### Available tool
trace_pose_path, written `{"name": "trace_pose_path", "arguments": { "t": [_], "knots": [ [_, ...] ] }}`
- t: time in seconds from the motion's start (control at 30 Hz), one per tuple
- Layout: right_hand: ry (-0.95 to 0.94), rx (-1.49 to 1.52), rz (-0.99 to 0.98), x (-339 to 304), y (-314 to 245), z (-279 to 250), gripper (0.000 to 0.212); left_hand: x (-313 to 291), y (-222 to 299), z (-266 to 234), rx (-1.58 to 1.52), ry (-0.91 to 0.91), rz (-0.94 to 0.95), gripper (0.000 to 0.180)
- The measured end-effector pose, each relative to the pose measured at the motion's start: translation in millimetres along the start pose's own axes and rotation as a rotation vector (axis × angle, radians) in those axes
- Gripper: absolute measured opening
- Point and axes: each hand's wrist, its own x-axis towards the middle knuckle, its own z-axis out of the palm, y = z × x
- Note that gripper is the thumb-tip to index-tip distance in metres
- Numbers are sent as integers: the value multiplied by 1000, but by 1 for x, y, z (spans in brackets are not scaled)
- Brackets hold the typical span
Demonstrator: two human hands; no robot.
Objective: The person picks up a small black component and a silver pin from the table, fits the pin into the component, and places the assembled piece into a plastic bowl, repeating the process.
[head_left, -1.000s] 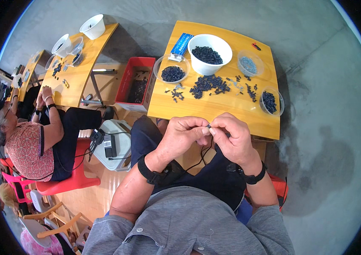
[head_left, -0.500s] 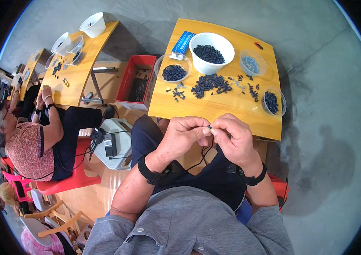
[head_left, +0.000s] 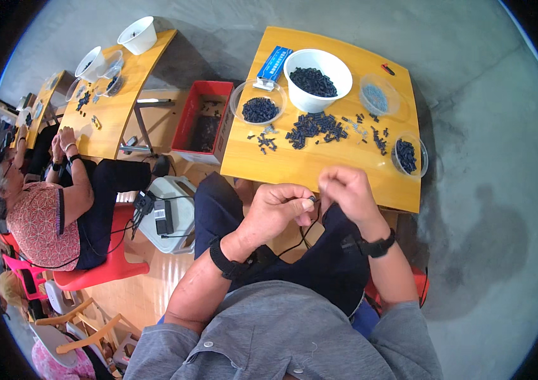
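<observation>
Left hand [head_left: 275, 210] pinches a small dark piece [head_left: 312, 199] at its fingertips! Right hand [head_left: 348, 191] hovers beside it, grip unclear

on the table [head_left: 250, 158], a bucket [head_left: 310, 103] stands right of a tub [head_left: 238, 105], behind loose parts [head_left: 310, 130].

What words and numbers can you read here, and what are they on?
Blue box: white printing, too small and blurred to quote.
Red box: marks on its outer side, too slanted and small.
Black pack on the pale stool: white label, too tiny.
</observation>
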Motion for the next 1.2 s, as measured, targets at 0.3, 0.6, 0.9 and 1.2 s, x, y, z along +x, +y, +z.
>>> {"name": "trace_pose_path", "arguments": {
  "t": [0.3, 0.6, 0.9, 1.2],
  "knots": [
    [574, -397, 24, 81, 78, -34, 17, -4, -5, -9, -62, 84, 4, 8],
    [575, -835, -62, 98, 81, -31, 17, -1, -9, -14, -66, 121, -17, 7],
    [659, -116, -44, 65, 54, -18, 11, 6, -9, -12, -115, 132, 69, 9],
    [371, 10, -226, 4, -12, 11, 12, 3, -3, -2, -58, 116, 120, 11]
  ]
}}
